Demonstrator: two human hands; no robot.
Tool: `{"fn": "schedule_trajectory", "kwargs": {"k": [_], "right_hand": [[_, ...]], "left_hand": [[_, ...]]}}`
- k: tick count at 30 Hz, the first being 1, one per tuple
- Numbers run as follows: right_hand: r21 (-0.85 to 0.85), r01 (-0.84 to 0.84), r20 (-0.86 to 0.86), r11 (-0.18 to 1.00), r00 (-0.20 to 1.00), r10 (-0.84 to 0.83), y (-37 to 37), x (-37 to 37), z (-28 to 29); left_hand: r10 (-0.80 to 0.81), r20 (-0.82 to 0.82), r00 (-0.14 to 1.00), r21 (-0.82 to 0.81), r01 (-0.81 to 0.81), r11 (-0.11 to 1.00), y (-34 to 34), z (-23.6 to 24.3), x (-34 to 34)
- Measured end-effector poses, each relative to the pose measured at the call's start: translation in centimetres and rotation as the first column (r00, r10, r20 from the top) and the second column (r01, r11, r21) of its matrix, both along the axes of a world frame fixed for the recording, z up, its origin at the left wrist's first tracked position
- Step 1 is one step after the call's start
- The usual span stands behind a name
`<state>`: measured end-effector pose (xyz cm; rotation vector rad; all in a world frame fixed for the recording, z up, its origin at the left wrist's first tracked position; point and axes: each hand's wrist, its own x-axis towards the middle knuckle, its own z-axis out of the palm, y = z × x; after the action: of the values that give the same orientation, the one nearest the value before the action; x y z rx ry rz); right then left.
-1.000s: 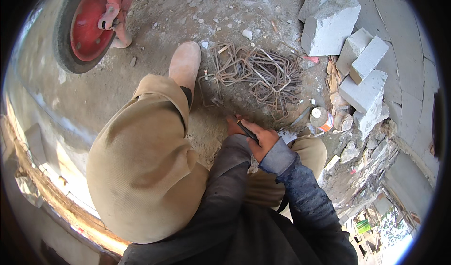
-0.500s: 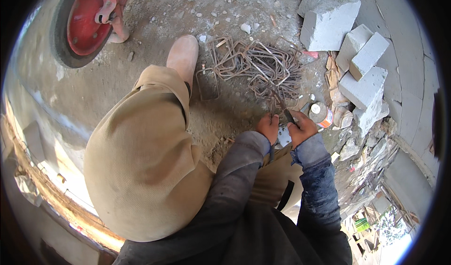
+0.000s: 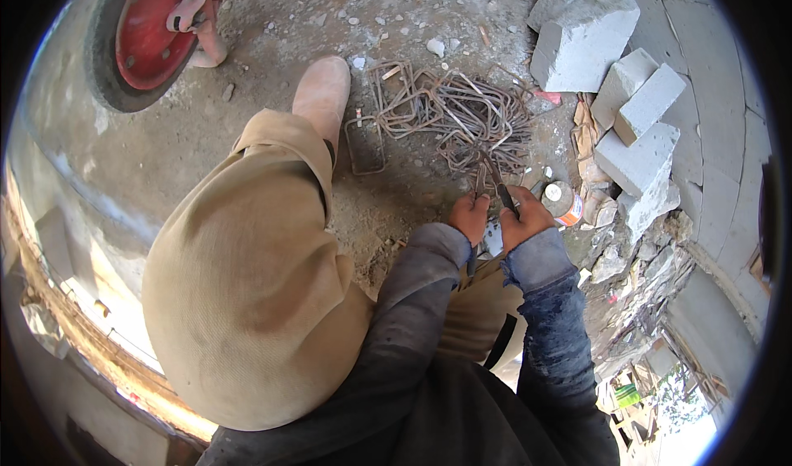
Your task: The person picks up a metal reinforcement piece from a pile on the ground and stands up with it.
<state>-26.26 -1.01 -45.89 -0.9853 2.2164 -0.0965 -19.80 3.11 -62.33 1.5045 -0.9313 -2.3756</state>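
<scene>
A dark-handled metal tool (image 3: pixel 506 199) is pointing toward eleven o'clock — its tip overlapping a heap of rusty bent rods (image 3: pixel 472 119) that is lying tangled at one o'clock.

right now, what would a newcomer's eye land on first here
Probably the tangle of bent metal rods above the picture's middle; just below it, the right hand grips a dark-handled tool. Next come the red wheel at upper left and the pale grey blocks at upper right.
</scene>
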Motion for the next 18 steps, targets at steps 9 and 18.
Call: {"fn": "schedule_trajectory", "kwargs": {"k": [9, 18], "right_hand": [[0.093, 0.035, -0.045, 0.995, 0.999, -0.031, -2.4, 2.2, 0.5], [0.08, 0.106, -0.006, 0.991, 0.994, -0.106, -1.1, 3.8, -1.2]], "left_hand": [[0.084, -0.183, 0.98, -0.217, -0.124, 0.968, 1.1, -1.7, -0.4], [0.274, 0.107, 0.956, 0.136, -0.287, 0.948, -3.0, 4.6, -0.5]]}}
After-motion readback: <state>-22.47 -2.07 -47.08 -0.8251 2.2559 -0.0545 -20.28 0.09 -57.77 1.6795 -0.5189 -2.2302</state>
